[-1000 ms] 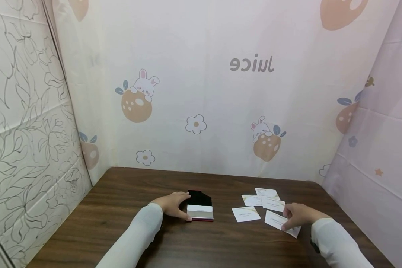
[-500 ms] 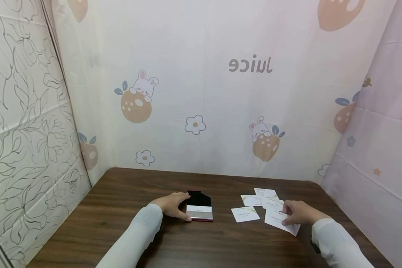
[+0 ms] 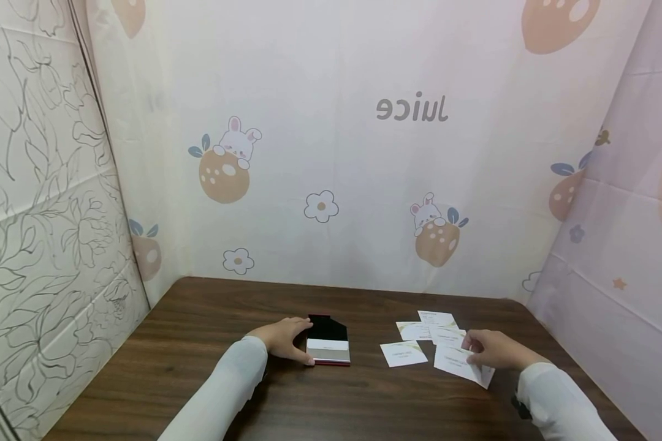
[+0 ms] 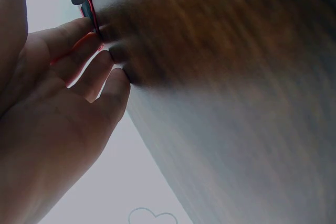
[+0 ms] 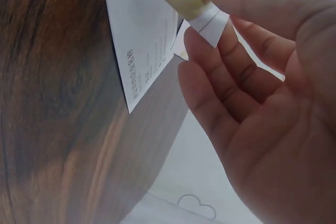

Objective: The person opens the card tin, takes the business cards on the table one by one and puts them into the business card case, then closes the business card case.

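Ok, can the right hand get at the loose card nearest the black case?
Probably yes: nothing covers the loose card, flat on the table left of the right hand. But that hand pinches another card, so it may need to let go first.

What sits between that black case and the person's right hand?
The head view shows bare tabletop, then a single white card, then overlapping cards reaching the right hand.

Head view: bright, diffuse light; backdrop (image 3: 309, 73) pale, dark shadow beside left sleeve (image 3: 220, 389). Left wrist: dimmer; left hand (image 4: 63, 93) shaded against white glare, tabletop (image 4: 220, 30) blurred, hazily reflective. Right wrist: brighter, soft focus, card print (image 5: 144, 74) slightly fuzzy.
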Available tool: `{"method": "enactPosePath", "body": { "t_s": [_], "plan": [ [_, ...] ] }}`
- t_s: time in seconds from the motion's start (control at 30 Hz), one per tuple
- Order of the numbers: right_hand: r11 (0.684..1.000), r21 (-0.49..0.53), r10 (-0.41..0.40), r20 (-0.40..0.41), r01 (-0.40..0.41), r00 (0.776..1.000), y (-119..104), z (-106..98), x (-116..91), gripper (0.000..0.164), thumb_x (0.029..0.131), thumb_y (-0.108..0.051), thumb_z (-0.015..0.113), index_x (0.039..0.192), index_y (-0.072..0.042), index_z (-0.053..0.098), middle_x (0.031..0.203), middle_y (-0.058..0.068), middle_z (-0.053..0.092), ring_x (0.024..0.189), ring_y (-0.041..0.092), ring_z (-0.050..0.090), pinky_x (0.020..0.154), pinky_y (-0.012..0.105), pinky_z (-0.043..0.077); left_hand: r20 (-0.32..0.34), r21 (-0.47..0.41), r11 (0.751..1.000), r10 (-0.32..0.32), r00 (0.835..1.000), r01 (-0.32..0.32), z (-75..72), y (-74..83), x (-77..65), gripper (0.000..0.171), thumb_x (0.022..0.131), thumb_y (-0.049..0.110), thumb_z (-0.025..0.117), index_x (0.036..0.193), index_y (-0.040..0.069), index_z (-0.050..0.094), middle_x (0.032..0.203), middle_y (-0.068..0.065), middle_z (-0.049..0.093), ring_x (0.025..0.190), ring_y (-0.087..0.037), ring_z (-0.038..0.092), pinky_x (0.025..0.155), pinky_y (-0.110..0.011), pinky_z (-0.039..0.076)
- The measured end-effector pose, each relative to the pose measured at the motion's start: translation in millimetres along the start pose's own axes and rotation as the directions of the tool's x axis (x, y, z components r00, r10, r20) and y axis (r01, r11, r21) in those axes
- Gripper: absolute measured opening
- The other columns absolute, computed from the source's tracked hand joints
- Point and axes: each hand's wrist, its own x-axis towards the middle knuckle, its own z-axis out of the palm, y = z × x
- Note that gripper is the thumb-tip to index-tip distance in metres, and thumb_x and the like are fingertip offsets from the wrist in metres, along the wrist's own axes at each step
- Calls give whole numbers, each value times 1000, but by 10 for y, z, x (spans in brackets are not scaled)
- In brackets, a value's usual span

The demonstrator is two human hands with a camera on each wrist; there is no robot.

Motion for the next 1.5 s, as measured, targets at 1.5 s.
{"method": "enactPosePath", "body": {
  "t_s": [1.5],
  "plan": [
    [962, 197, -166, -118, 187, 979, -726, 223, 577, 13, 99, -9, 61, 107, -11, 71, 104, 2, 67, 90, 20, 57, 76, 36, 50, -8, 4, 1000, 9, 1000, -9, -15, 12, -11, 90, 82, 55, 78, 152, 11, 43, 157, -8, 38, 144, -28, 33, 110, -52, 36]
  ]
}}
